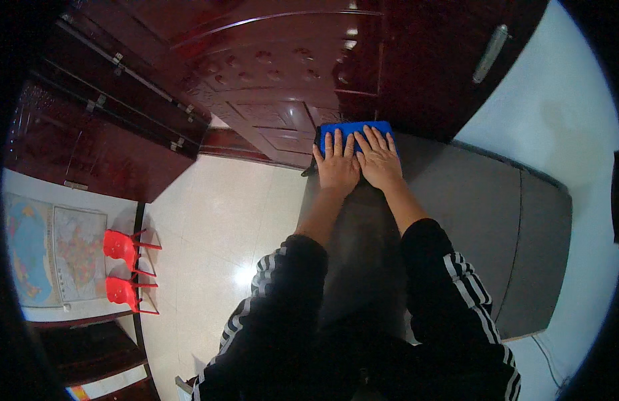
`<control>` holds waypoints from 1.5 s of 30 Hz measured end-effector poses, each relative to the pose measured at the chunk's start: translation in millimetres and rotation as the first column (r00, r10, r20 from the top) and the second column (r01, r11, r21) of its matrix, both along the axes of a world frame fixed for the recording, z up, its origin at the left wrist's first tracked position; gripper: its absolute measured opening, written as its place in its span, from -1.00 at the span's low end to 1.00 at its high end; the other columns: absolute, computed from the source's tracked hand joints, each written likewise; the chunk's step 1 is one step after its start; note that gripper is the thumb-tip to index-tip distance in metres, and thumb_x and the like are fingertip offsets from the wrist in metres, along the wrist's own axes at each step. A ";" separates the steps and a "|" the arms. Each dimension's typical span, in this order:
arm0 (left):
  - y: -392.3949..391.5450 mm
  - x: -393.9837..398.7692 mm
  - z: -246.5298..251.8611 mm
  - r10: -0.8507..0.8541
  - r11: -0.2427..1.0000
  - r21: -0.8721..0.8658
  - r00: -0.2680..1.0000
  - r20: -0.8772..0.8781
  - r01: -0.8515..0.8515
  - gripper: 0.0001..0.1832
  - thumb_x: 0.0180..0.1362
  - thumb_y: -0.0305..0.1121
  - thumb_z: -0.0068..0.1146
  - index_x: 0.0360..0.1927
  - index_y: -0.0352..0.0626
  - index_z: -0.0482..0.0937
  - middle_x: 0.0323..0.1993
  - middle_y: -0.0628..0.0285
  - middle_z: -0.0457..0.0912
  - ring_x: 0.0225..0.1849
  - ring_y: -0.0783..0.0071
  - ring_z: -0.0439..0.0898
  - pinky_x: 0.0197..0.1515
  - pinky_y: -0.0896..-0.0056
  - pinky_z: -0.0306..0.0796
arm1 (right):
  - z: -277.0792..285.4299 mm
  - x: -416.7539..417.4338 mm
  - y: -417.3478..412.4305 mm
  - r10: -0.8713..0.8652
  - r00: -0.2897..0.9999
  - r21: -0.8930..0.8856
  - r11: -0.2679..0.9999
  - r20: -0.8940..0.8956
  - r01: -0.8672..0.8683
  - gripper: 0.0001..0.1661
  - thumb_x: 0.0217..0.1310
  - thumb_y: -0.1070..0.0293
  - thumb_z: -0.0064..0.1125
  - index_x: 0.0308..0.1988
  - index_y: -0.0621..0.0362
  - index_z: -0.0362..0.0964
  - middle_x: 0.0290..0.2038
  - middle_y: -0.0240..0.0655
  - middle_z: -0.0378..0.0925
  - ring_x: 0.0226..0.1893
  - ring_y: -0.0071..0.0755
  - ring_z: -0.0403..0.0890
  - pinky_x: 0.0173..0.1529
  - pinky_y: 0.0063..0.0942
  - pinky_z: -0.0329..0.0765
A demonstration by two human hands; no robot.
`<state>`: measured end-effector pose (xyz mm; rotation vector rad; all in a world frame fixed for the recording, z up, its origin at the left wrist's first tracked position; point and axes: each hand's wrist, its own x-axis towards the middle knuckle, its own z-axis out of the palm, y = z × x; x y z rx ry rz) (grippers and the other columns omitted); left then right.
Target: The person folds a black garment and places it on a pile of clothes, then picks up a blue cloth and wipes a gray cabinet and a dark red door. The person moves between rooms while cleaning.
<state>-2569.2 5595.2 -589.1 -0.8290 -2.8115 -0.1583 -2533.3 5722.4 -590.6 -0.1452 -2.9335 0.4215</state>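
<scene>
A folded blue cloth [357, 126] lies on the end of a grey upholstered seat [449, 200], close to the dark red wooden panelling. My left hand [338, 170] rests flat on it, palm down, fingers apart and pointing away from me. Beside it, my right hand [382, 159] is laid flat on the cloth too, its fingers also spread. The two hands touch or nearly touch at the thumbs. They cover the nearer part of the cloth, and its far edge shows past the fingertips. Along the cloth's left side hangs something dark that I cannot make out.
Glossy red-brown panelled wood [274, 60] rises just beyond the cloth. At left are hinged wooden doors [104, 130]. Two red chairs [121, 245] stand by the wall with maps [79, 250], across a pale tiled floor [214, 215]. A white wall [555, 110] borders the seat's right.
</scene>
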 end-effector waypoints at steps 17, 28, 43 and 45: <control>-20.7 -77.4 28.0 -0.241 0.970 -0.008 0.962 0.132 0.244 -0.41 0.28 -0.13 -0.32 0.38 -0.01 0.10 0.44 0.09 -0.04 0.46 0.06 -0.12 0.36 -0.35 -0.32 | 27.4 -46.5 -28.4 -0.168 0.981 0.024 0.985 -0.098 0.171 -0.43 0.29 0.14 -0.13 0.26 0.02 0.21 0.33 -0.22 0.13 0.35 -0.17 0.09 0.40 -0.04 -0.09; -42.8 -130.2 67.1 -0.417 0.908 0.050 0.884 0.211 0.417 -0.42 0.27 -0.18 -0.22 0.36 -0.09 0.16 0.42 0.01 0.00 0.45 0.03 -0.08 0.34 -0.37 -0.26 | 58.3 -79.7 -51.2 -0.241 0.969 0.112 0.966 0.047 0.235 -0.37 0.31 0.15 -0.15 0.33 0.01 0.03 0.38 -0.19 -0.02 0.38 -0.11 0.00 0.40 0.03 -0.12; -0.1 -170.2 34.9 -0.567 0.821 0.160 0.815 0.121 0.548 -0.42 0.22 -0.17 -0.11 0.30 -0.15 0.26 0.38 -0.04 0.07 0.42 0.00 -0.02 0.33 -0.39 -0.24 | 36.1 -106.6 -16.3 -0.377 0.926 0.049 0.925 0.026 0.376 -0.35 0.28 0.12 -0.11 0.32 -0.06 0.08 0.37 -0.22 0.03 0.39 -0.13 0.01 0.41 0.00 -0.11; 17.7 -177.6 33.5 -0.571 0.816 0.174 0.816 0.094 0.551 -0.43 0.22 -0.17 -0.11 0.29 -0.14 0.27 0.38 -0.03 0.08 0.42 0.00 -0.01 0.34 -0.37 -0.24 | 31.3 -114.3 1.6 -0.372 0.928 0.089 0.925 -0.001 0.370 -0.34 0.28 0.10 -0.11 0.33 -0.08 0.06 0.37 -0.22 0.03 0.39 -0.12 0.01 0.41 0.01 -0.12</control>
